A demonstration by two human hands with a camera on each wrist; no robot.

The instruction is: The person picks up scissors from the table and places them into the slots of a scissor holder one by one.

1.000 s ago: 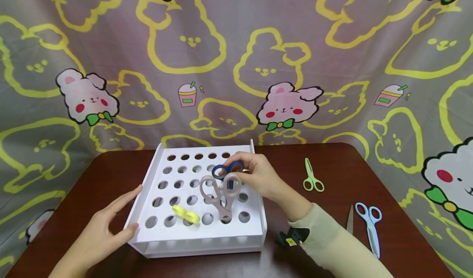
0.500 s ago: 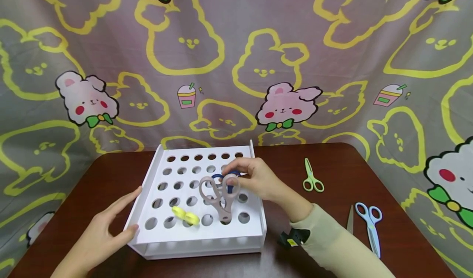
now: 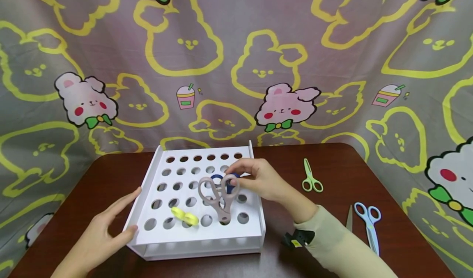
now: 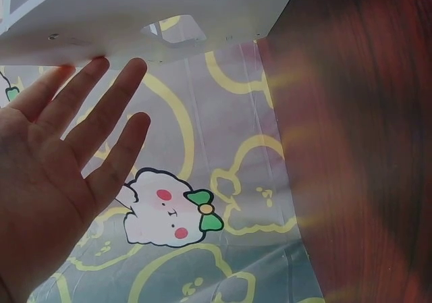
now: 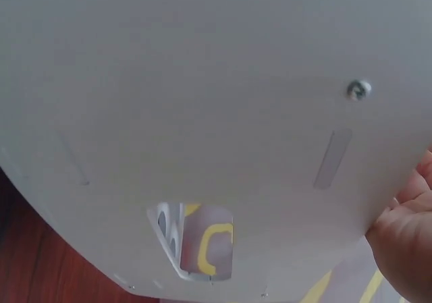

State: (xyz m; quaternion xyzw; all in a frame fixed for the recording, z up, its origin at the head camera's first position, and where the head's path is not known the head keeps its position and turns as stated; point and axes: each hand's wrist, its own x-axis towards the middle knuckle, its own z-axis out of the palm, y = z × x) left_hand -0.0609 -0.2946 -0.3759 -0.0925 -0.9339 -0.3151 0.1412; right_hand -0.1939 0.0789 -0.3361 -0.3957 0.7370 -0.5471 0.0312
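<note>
A white rack (image 3: 192, 233) with rows of round holes stands tilted on the table. My right hand (image 3: 260, 179) pinches the handle of dark blue scissors (image 3: 216, 175) over the rack's right half; their blades are hidden. In front of them, mauve-grey scissors (image 3: 223, 211) stand handles up in a front-row hole. Yellow scissors (image 3: 191, 219) sit lower to their left, only the handles showing. My left hand (image 3: 97, 235) has its fingers spread along the rack's left side panel, fingertips at its edge. The right wrist view shows the outer side panel (image 5: 202, 127) covering most of the hand.
Light green scissors (image 3: 308, 173) lie on the brown table (image 3: 295, 150) right of the rack. Light blue scissors (image 3: 371, 230) lie nearer, beside a blade (image 3: 349, 219) partly covered by my right sleeve (image 3: 336, 241). A patterned curtain (image 3: 221, 44) hangs behind the table.
My right hand has lowered the dark blue scissors, so their handles sit closer to the rack, partly behind the mauve-grey ones. My left hand stays at the side panel.
</note>
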